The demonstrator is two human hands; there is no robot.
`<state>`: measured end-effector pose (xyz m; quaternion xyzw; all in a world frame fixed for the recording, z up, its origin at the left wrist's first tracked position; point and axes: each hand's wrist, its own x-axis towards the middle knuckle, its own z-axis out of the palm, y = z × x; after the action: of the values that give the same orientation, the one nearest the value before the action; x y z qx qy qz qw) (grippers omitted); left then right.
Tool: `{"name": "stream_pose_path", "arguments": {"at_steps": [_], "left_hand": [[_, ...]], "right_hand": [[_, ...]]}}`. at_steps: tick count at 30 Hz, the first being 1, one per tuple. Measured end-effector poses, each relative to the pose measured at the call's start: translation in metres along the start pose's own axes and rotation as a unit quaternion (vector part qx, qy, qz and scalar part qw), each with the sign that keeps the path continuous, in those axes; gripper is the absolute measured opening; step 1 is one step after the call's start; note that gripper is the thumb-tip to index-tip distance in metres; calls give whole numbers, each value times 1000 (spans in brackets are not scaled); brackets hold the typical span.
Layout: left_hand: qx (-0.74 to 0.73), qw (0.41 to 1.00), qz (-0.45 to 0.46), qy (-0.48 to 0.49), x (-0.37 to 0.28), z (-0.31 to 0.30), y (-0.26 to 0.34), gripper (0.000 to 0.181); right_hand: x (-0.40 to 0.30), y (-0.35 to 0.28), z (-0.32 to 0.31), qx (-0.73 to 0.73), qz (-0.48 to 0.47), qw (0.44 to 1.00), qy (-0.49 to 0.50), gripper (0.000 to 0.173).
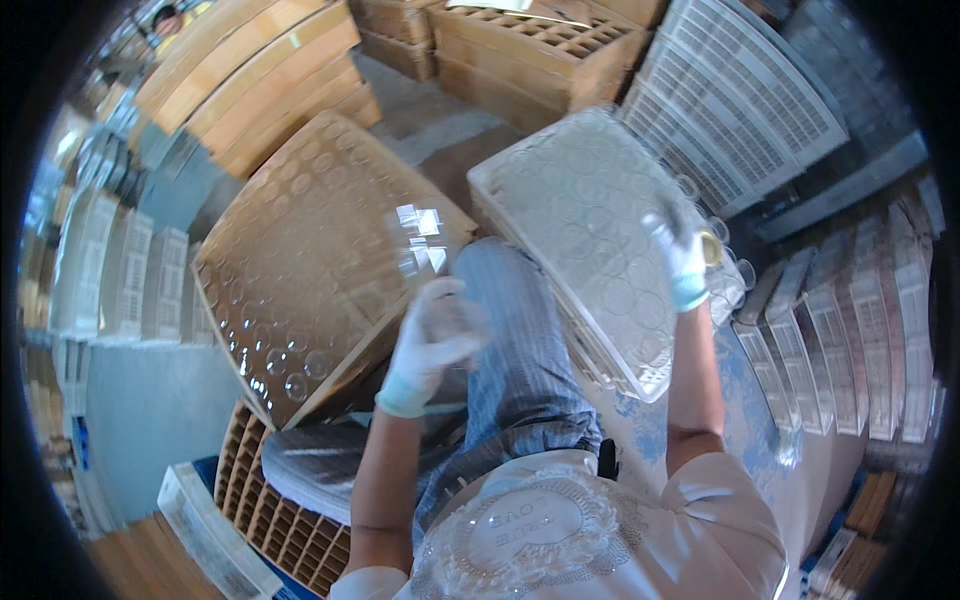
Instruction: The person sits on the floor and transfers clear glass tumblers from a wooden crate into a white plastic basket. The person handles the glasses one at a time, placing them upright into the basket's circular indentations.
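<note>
Both my hands wear white gloves with pale green cuffs. My left hand (439, 334) is blurred above my thigh, its fingers curled beside the near right corner of a cardboard carton (375, 334). Just beyond the fingertips is a clear, shiny object (421, 236) with square glints; whether the hand holds it is not clear. Many round clear glass pieces (296, 386) fill the carton. My right hand (679, 251) is over the right side of a white plastic crate (559, 292) with clear round glassware (619, 296). Its fingers are smeared by motion. A yellowish ring-shaped item (710, 247) lies beside it.
Stacked cardboard boxes (262, 82) rise at the back left, with a person (169, 26) beyond. A divided carton (600, 41) stands at the back. White crates (735, 97) are stacked at right, more (847, 322) nearby. A carton with dividers (277, 502) is below my left leg.
</note>
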<state>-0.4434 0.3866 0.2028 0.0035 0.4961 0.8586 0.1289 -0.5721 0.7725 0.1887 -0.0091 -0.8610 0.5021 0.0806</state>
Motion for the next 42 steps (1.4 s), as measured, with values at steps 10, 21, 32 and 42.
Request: {"name": "stream_pose_path", "arguments": {"at_steps": [10, 21, 32, 42], "left_hand": [[262, 963, 65, 27, 17, 28, -5, 83], [193, 977, -14, -86, 18, 28, 22, 54], [644, 720, 199, 162, 133, -26, -5, 43], [791, 562, 134, 201, 138, -114, -24, 49]], "right_hand": [[-53, -177, 163, 545, -103, 785, -274, 58], [-40, -173, 150, 697, 50, 645, -310, 60], [-20, -10, 5, 463, 136, 858, 175, 38], [17, 62, -112, -404, 174, 881, 175, 53]]}}
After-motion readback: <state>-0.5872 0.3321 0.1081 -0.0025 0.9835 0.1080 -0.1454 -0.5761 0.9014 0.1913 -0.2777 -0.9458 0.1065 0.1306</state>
